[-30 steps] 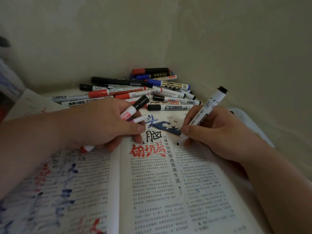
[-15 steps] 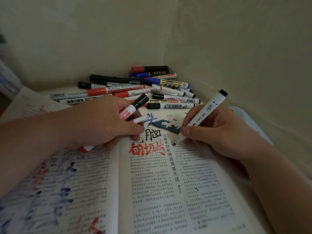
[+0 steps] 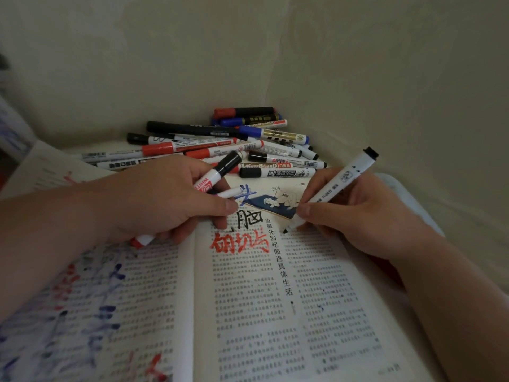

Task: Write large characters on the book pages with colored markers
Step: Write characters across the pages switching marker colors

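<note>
One book [image 3: 248,312] is lying open under two hands. The right hand [image 3: 366,213] is gripping one white marker [image 3: 330,188] – its black tip down on the right page, its black-ended tail slanting up and right. The left hand [image 3: 165,199] is clutching a black-capped marker [image 3: 217,175] and a thinner pen [image 3: 230,192], both pointing up-right. Black characters [image 3: 249,217] and red characters [image 3: 239,242] are sitting between the hands; a heap of markers [image 3: 220,144] – over a dozen – is lying behind the book.

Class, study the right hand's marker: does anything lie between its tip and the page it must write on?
Nothing visible does. The marker, gripped by the right hand, points its black tip at the page just right of the red characters. The left hand, holding other markers, rests further left at the gutter.
</note>
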